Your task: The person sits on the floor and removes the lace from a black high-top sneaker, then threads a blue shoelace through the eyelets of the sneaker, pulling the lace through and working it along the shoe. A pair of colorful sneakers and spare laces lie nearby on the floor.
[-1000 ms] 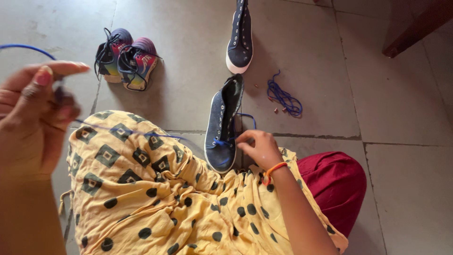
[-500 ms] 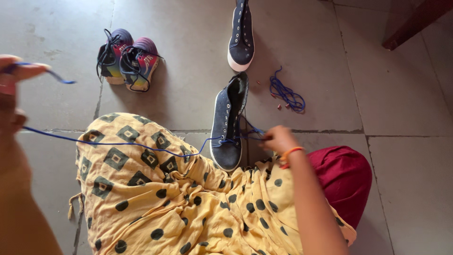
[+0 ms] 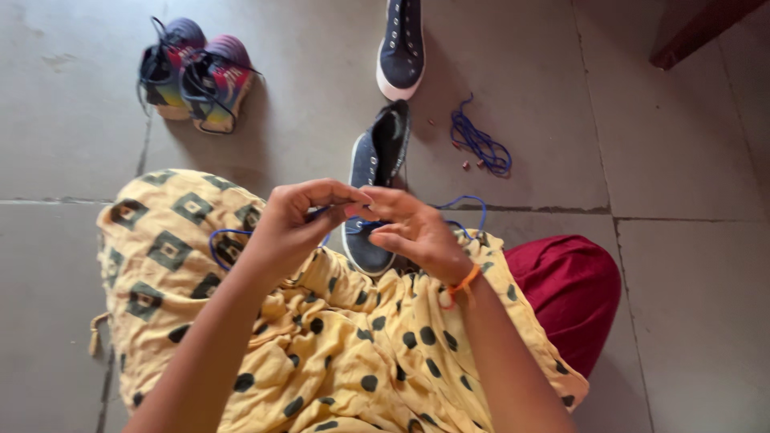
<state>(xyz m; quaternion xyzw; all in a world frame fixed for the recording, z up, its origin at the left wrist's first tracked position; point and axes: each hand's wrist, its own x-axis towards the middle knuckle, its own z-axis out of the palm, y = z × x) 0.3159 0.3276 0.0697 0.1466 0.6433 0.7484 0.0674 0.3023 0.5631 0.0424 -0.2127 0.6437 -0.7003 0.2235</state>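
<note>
A dark navy sneaker [image 3: 374,172] lies on the tiled floor just past my knees, toe toward me. Both hands meet right above its toe. My left hand [image 3: 298,216] pinches the blue shoelace [image 3: 469,210] between thumb and fingers. My right hand [image 3: 405,228], with an orange band at the wrist, pinches the same lace beside it. The lace loops out to the left over my yellow patterned skirt [image 3: 241,321] and to the right of the sneaker.
A second navy sneaker [image 3: 401,48] lies farther off. A loose blue lace [image 3: 480,144] is bundled to its right. A pair of multicoloured shoes [image 3: 196,72] stands at the far left. A red cushion [image 3: 573,289] is at my right; dark wooden furniture [image 3: 698,28] sits top right.
My left hand, which was stretched far left pulling the lace taut, has come in to meet the right hand above the sneaker. The lace now hangs slack.
</note>
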